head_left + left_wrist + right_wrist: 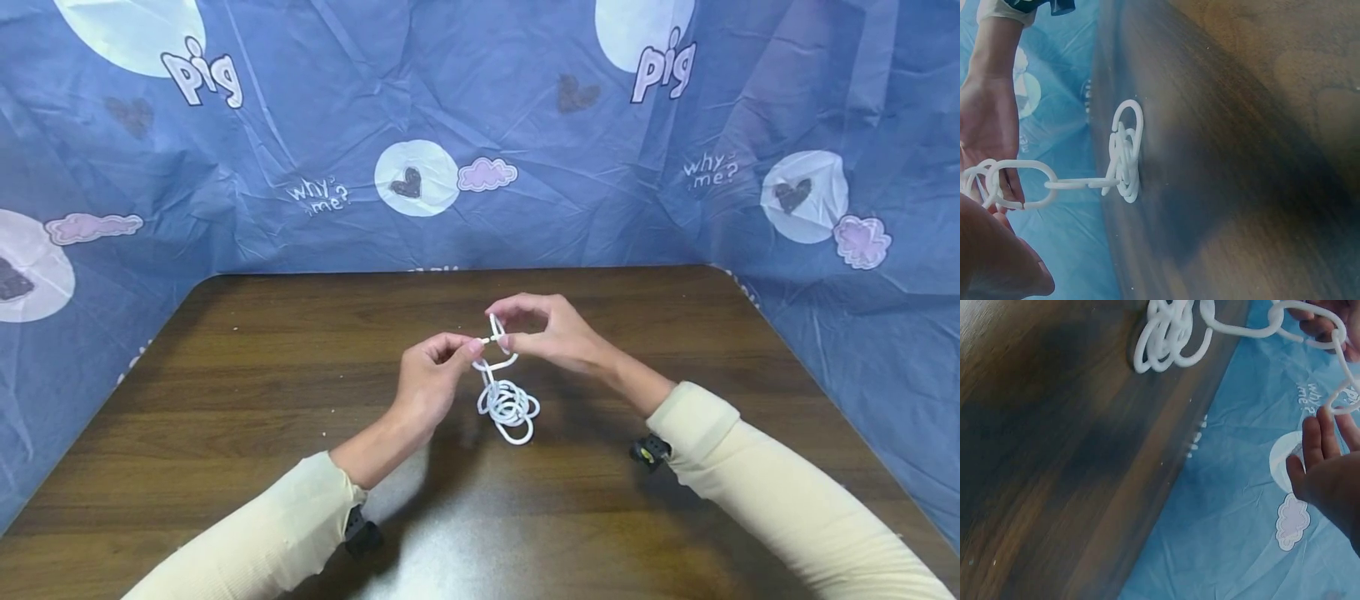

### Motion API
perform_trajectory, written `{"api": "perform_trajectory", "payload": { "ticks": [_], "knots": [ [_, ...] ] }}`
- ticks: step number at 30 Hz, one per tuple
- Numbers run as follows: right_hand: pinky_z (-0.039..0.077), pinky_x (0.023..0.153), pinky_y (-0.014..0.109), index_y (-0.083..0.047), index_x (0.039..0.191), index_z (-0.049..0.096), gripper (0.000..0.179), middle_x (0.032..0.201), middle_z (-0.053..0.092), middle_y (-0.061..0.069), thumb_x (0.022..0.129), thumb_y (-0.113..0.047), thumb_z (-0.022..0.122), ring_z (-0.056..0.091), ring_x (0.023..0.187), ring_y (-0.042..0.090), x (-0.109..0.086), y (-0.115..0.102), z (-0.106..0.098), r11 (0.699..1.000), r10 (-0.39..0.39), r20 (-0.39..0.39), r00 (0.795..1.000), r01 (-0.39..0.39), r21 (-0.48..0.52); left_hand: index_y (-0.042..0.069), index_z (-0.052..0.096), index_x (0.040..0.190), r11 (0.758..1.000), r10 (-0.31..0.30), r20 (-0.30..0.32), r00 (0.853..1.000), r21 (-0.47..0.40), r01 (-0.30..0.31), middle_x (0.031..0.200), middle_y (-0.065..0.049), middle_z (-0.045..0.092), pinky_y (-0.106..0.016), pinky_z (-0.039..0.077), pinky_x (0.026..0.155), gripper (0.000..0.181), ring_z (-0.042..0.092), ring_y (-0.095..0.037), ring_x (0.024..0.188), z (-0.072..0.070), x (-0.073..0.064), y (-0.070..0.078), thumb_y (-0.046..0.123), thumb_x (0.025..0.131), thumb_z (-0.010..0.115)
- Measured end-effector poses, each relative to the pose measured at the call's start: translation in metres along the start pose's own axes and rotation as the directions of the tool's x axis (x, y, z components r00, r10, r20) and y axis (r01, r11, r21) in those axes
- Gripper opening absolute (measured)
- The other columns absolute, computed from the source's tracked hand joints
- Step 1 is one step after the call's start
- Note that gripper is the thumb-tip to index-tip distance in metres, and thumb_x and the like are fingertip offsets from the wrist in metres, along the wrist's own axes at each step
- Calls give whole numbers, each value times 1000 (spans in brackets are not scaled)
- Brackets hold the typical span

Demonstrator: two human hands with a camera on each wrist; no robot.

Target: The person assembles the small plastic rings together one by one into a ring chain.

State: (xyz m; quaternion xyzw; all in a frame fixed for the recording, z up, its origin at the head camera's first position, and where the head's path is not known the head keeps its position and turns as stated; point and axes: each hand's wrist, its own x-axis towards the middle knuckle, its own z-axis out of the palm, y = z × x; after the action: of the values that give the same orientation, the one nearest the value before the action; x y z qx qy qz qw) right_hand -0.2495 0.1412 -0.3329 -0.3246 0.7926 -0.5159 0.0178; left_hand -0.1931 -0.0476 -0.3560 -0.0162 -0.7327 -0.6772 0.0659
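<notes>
A chain of white plastic links hangs between my two hands, above the table. My left hand (429, 379) pinches a link between thumb and fingers, the palm side turned inward. Just to its right, my right hand (561, 335) grips an upright end link (495, 323) with thumb and fingertips. Below the hands, a connecting link (1072, 184) leads down to a heap of chain links (508, 404) on the tabletop. In the right wrist view, the fingers (1313, 440) of my right hand are at a link (1346, 400). Parts of the held links are hidden behind my fingertips.
The dark wooden table (225, 400) has rounded far corners and a few tiny white specks. Blue printed cloth (480, 100) surrounds its back and sides. Dark wrist devices (649, 452) sit under both cream sleeves (780, 483).
</notes>
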Motion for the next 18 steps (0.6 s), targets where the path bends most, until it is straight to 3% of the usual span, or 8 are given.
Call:
{"api": "perform_trajectory", "payload": {
  "ticks": [3,5,7,11,13,18],
  "knots": [
    [42,91,40,-6,115,67,40,101,66,5,76,-13,75,58,99,25,0,3,-3,982,-91,-37,995,84,-168,1,71,87,1000,-3,-2,1000,6,3,73,-3,63,-23,41,65,16,53,-15,72,0,-1,-2,17,87,71],
    [41,89,37,-7,113,67,42,99,64,2,72,-15,77,55,97,21,0,3,-4,944,-179,-50,983,157,-291,1,71,87,1000,-6,-3,1000,16,6,75,-7,65,-23,41,66,17,55,-17,75,0,-2,-3,17,88,71],
    [40,88,36,-7,112,67,45,98,63,0,70,-18,78,53,96,18,2,2,-4,881,-282,-47,958,240,-407,1,71,89,1000,-6,-7,1000,22,7,79,-10,66,-23,42,67,17,56,-18,76,0,-2,-4,17,88,70],
    [36,91,40,-4,110,67,48,100,62,3,67,-23,76,51,96,20,5,-2,-4,738,-457,9,890,384,-554,1,72,96,1000,7,-28,1000,24,-6,89,-13,70,-23,43,70,18,57,-12,79,0,-1,-4,18,89,69],
    [35,93,42,-3,110,67,48,99,61,5,67,-24,74,51,96,22,5,-5,-3,681,-505,41,862,427,-595,2,73,100,999,18,-35,999,27,-17,93,-11,70,-23,44,73,20,57,-11,81,0,0,-3,18,89,69],
    [35,96,45,-2,109,65,48,98,58,8,67,-25,70,50,98,27,5,-9,2,565,-568,110,815,484,-668,3,73,103,999,19,-25,1000,30,-18,96,-7,70,-26,45,75,22,58,-11,84,-1,2,-1,20,89,69]
  ]
}}
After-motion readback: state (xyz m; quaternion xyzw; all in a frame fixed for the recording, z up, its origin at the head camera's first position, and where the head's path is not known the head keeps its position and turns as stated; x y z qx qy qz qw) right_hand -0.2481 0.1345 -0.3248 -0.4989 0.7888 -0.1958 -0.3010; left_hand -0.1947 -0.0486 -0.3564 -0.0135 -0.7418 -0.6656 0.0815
